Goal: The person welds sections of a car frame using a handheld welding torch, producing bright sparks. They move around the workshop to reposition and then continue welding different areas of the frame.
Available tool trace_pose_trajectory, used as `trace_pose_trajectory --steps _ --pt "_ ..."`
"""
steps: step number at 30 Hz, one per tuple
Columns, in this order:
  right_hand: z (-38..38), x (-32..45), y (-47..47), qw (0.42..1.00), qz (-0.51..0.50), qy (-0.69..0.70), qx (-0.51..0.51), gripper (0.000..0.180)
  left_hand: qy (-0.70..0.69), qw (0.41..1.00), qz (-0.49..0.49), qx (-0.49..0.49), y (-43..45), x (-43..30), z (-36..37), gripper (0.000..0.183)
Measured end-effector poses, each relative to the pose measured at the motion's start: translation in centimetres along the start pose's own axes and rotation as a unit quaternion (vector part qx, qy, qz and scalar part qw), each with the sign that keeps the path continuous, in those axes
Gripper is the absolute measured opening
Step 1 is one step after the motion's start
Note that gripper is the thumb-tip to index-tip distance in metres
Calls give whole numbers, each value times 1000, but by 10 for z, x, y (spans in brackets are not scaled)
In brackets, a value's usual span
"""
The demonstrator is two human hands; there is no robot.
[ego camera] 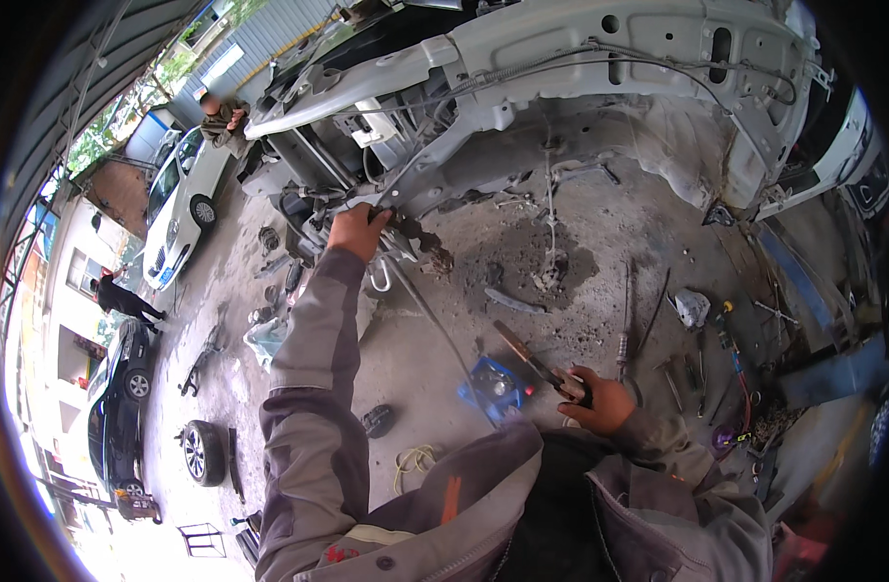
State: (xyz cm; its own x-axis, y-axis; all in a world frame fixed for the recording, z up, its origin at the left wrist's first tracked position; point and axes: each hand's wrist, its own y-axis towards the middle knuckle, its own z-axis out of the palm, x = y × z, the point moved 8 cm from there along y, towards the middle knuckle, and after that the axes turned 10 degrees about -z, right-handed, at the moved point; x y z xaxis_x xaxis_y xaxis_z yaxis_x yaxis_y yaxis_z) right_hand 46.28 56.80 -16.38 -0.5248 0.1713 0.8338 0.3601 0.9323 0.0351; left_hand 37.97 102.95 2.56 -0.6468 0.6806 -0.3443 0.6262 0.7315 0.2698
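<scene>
My left hand (357,229) reaches up to the front of a stripped car body (561,51). Its fingers are curled around a dark metal part (378,213) at the lower front corner. Just beside it, a rusty, ragged piece (426,244) hangs over the floor; whether my fingers hold that too is hard to tell. In my right hand (597,400), close to my body, is a hand tool (539,361) with a brown, rusty-looking long end pointing up and left. The palm and fingers hide part of its grip.
Under my hands stands a blue container (497,385). A grey debris piece (516,300) lies by a dark damp patch. Several tools (671,385) and a hose (742,378) are on the right. A wheel (203,452), parked cars (190,189) and two people (124,297) are left.
</scene>
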Motion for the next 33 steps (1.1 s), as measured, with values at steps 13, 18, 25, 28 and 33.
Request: trace_pose_trajectory --steps 13,18,25,28,33 --pt "12 -11 0 994 59 -38 84 77 -50 992 56 -105 -6 2 -9 36" --pt "31 -9 9 987 47 -50 146 77 -81 978 80 -176 -7 -25 -54 27" --pt "23 -1 20 994 11 -25 103 74 -136 947 -34 -289 -29 95 -42 41" --pt "17 -1 19 996 10 -27 88 73 -226 935 -130 -239 -34 105 -22 43" --pt "18 8 29 996 -12 -41 84 69 -350 907 -159 -171 -30 132 9 41"
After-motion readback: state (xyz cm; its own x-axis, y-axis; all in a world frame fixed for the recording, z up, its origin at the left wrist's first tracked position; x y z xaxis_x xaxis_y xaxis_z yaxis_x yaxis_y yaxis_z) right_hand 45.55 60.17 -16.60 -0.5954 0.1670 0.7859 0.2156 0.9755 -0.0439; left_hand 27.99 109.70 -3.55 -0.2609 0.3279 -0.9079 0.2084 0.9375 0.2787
